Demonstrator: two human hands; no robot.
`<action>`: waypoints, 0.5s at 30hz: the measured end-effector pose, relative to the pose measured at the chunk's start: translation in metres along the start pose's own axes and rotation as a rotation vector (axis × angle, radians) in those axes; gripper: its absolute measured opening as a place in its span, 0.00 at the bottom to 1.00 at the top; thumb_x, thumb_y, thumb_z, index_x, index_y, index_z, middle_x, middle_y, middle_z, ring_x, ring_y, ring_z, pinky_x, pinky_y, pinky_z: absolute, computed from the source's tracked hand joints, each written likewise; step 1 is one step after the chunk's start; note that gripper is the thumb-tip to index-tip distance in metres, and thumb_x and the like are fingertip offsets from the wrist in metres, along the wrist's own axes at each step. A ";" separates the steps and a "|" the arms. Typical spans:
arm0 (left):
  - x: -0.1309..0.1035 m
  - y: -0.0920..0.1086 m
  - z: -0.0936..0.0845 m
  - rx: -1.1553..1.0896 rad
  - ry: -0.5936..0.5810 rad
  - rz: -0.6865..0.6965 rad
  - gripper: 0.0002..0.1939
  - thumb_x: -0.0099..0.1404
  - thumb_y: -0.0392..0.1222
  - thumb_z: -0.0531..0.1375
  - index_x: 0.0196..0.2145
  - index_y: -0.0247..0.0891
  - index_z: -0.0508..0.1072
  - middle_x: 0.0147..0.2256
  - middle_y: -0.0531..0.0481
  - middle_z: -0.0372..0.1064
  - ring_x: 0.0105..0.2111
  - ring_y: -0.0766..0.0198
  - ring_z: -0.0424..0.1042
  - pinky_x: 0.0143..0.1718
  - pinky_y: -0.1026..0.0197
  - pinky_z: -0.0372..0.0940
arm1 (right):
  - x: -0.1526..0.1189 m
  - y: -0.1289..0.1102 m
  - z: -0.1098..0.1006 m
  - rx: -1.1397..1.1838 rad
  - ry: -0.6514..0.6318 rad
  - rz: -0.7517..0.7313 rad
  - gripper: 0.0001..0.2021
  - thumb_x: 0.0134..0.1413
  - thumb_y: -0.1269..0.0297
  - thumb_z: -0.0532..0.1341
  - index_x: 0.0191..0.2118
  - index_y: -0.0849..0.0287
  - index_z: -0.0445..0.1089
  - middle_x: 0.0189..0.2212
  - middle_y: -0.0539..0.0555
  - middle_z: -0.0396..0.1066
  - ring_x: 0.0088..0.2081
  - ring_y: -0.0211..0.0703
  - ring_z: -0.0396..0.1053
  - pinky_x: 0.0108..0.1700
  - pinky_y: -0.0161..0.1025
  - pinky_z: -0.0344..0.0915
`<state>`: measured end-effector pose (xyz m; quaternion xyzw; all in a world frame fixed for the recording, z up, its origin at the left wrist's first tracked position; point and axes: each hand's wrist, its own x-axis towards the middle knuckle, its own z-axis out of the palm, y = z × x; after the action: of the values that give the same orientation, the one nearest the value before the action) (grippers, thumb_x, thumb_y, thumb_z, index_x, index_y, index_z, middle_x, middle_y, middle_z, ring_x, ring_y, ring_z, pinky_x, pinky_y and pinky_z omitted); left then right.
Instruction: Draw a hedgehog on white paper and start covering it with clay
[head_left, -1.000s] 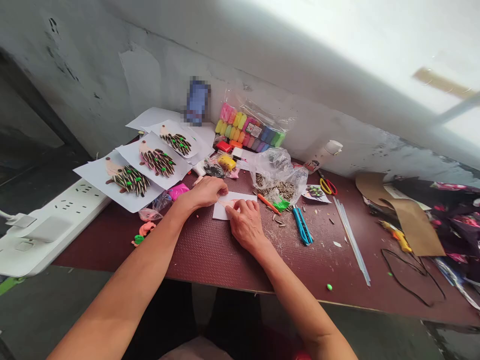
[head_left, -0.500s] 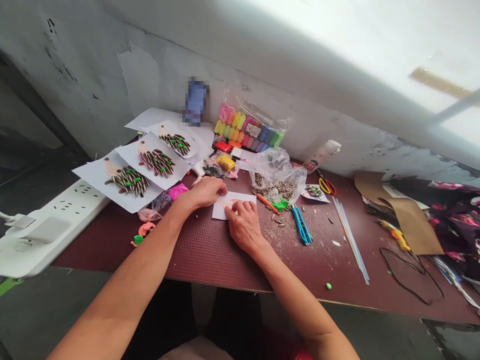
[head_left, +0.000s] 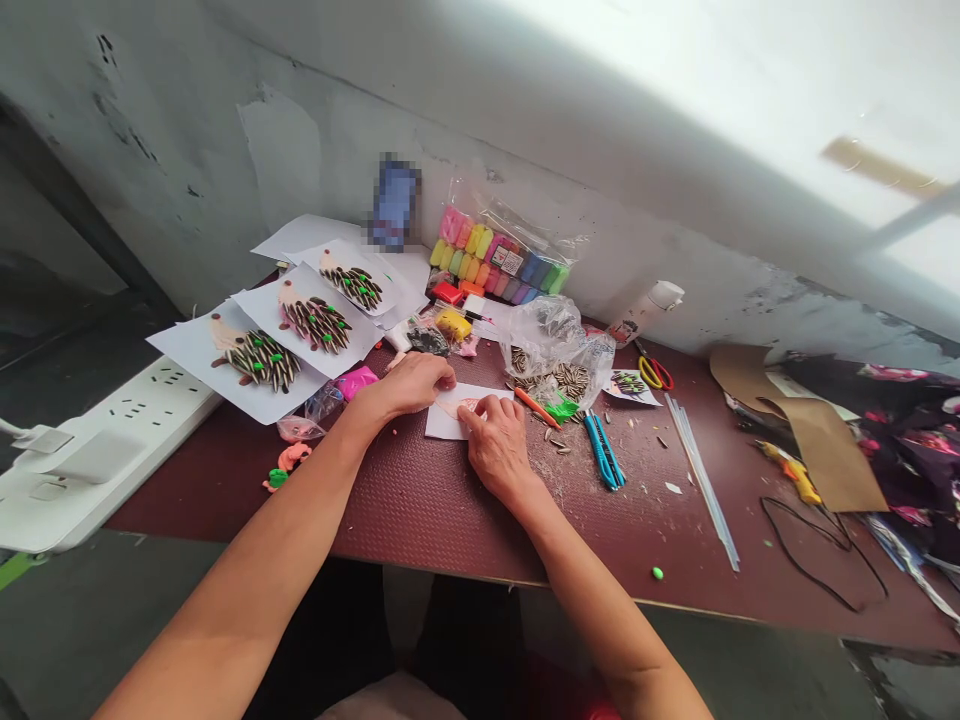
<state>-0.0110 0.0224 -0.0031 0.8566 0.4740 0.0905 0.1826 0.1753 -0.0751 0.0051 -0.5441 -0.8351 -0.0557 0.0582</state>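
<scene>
A small white sheet of paper [head_left: 444, 426] with a pinkish-orange outline on it lies flat on the dark red table. My left hand [head_left: 420, 383] rests at its upper left edge, fingers curled together; what the fingertips hold, if anything, is hidden. My right hand [head_left: 496, 440] is over the right part of the sheet, its bent thumb and fingers drawn together at the orange patch. Anything between those fingertips is too small to name. Just right of the sheet are an orange pen-like tool [head_left: 535, 407] and a bag of striped sunflower seeds [head_left: 570, 380].
Hedgehog pictures [head_left: 259, 362] made with seeds lie on paper at left, beside a white power strip [head_left: 127, 440]. Packed coloured clay [head_left: 502, 262] leans at the wall. A blue cutter [head_left: 603, 450], scissors [head_left: 654, 370], glue sticks [head_left: 701, 480] and a bottle [head_left: 646, 312] are to the right.
My right hand has shifted slightly right across the paper, uncovering more of the orange outline. My left hand has stayed nearly still.
</scene>
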 end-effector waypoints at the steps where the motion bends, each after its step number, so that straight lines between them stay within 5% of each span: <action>1: 0.000 0.000 0.000 0.001 0.000 -0.001 0.19 0.58 0.29 0.57 0.42 0.44 0.80 0.46 0.50 0.79 0.49 0.55 0.74 0.52 0.56 0.64 | 0.000 0.000 0.000 0.004 0.007 -0.002 0.14 0.65 0.71 0.55 0.48 0.53 0.75 0.43 0.57 0.70 0.43 0.49 0.58 0.48 0.45 0.50; 15: 0.000 -0.001 0.000 0.005 -0.005 0.001 0.19 0.59 0.31 0.57 0.43 0.45 0.80 0.46 0.51 0.79 0.49 0.56 0.74 0.52 0.57 0.64 | 0.000 -0.001 -0.001 0.016 -0.010 0.008 0.14 0.65 0.70 0.55 0.50 0.54 0.75 0.44 0.58 0.69 0.43 0.49 0.57 0.48 0.44 0.50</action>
<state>-0.0120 0.0228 -0.0041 0.8574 0.4735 0.0873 0.1818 0.1744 -0.0761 0.0062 -0.5471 -0.8337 -0.0462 0.0582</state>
